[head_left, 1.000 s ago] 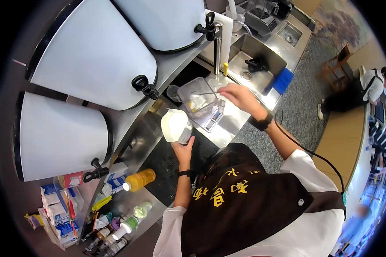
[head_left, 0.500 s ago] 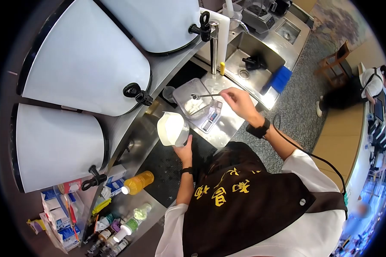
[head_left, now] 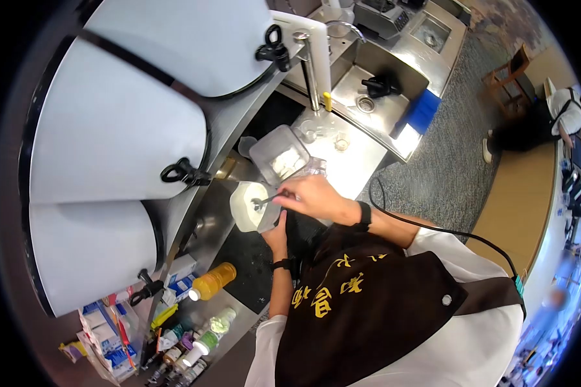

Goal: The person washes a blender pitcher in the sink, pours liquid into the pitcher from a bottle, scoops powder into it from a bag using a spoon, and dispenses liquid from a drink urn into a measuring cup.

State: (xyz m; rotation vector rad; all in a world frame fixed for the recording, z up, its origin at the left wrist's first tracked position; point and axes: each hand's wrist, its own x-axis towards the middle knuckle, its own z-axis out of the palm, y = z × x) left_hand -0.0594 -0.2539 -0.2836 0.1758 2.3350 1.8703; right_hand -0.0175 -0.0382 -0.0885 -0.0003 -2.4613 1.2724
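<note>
My left hand [head_left: 276, 237] is wrapped around the side of a translucent pitcher [head_left: 241, 209] with a pale, whitish inside, its mouth tipped toward me. In my right hand [head_left: 313, 195] is a dark-handled spoon [head_left: 271, 199], whose bowl end is inside the pitcher's mouth. Just beyond the pitcher, a clear plastic tub [head_left: 260, 153] holds white contents that I cannot identify. Behind my right hand, part of a small clear container [head_left: 317, 166] shows. A small clear cup [head_left: 246, 146] stands left of the tub.
Large white dispensers [head_left: 119, 122] with black taps line the shelf at left. A steel sink [head_left: 348, 87] with a blue cloth [head_left: 421, 111] on its edge lies beyond. An orange bottle [head_left: 213, 282] and several other bottles are at lower left. Another person [head_left: 529, 132] stands far right.
My right hand has brought the spoon from over the plastic tub back to the pitcher, its bowl now inside. My left hand keeps holding the pitcher. The view has shifted slightly.
</note>
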